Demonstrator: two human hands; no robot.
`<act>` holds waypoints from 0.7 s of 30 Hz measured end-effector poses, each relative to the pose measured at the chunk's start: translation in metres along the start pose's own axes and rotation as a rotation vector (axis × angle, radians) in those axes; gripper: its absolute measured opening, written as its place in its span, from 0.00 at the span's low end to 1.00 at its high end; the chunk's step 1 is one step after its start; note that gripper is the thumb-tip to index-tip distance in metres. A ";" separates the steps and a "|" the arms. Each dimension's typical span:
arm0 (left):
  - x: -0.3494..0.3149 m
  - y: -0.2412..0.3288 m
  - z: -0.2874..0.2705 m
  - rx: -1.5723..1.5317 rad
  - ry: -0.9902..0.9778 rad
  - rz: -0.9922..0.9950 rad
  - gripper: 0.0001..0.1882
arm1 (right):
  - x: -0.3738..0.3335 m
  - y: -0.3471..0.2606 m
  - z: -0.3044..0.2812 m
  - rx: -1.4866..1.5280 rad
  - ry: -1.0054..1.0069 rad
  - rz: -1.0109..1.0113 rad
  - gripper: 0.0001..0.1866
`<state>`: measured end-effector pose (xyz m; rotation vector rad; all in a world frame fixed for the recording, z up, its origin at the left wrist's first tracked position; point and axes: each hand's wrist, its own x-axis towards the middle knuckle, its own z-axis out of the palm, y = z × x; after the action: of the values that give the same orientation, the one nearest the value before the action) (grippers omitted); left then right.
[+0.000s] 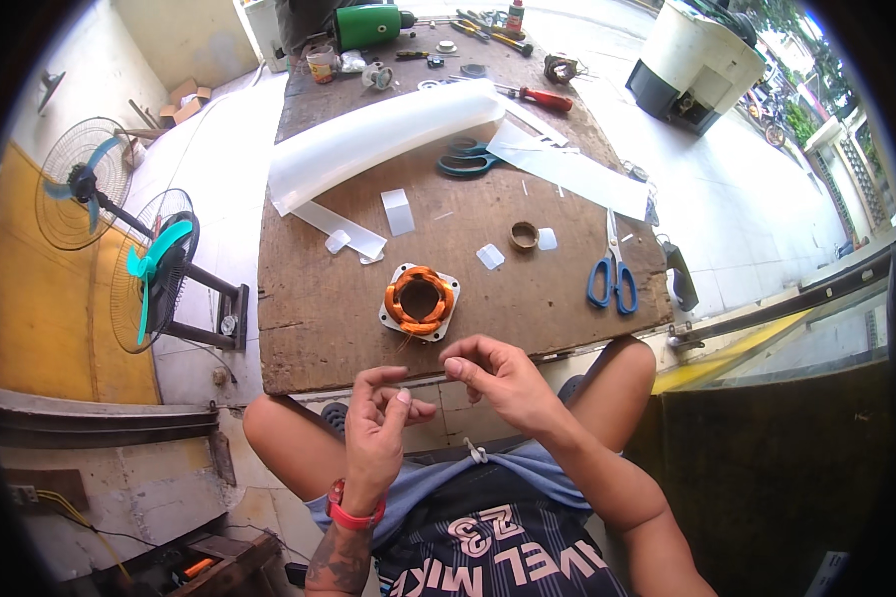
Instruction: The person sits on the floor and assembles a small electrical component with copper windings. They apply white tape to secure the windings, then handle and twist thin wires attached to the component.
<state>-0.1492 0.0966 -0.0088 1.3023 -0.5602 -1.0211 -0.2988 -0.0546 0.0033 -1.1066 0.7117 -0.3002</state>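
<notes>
My left hand (380, 413) is raised just off the table's near edge, its fingers curled and the thumb bent in toward them. To its right my right hand (503, 380) makes a pinch of thumb and forefinger. Anything held in either hand is too small to make out. Just beyond them on the table lies a motor stator (452, 308) with a pale square frame and orange copper coils around a dark round opening. Thin wire ends (405, 343) stick out of its near side. The hands look apart from the stator.
On the wooden table (319, 328) lie blue-handled scissors (612, 284), teal-handled scissors (466, 159), a brown ring (524, 236), cut white pieces (397, 212) and a curled white sheet (383, 139). A red screwdriver (546, 99) and other tools are farther back. Fans (154, 264) stand left.
</notes>
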 end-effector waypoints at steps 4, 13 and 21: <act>-0.001 -0.001 0.004 0.174 -0.142 -0.094 0.14 | 0.003 -0.001 0.003 -0.053 -0.073 -0.118 0.12; 0.031 0.013 0.013 0.122 0.038 0.080 0.12 | -0.016 -0.010 0.008 -0.816 0.333 -0.342 0.11; 0.028 0.012 0.017 0.130 -0.018 -0.006 0.14 | -0.016 -0.009 0.008 -1.242 0.138 -0.869 0.13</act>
<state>-0.1461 0.0636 0.0007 1.4111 -0.6459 -1.0154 -0.3047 -0.0436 0.0193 -2.6009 0.4579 -0.7115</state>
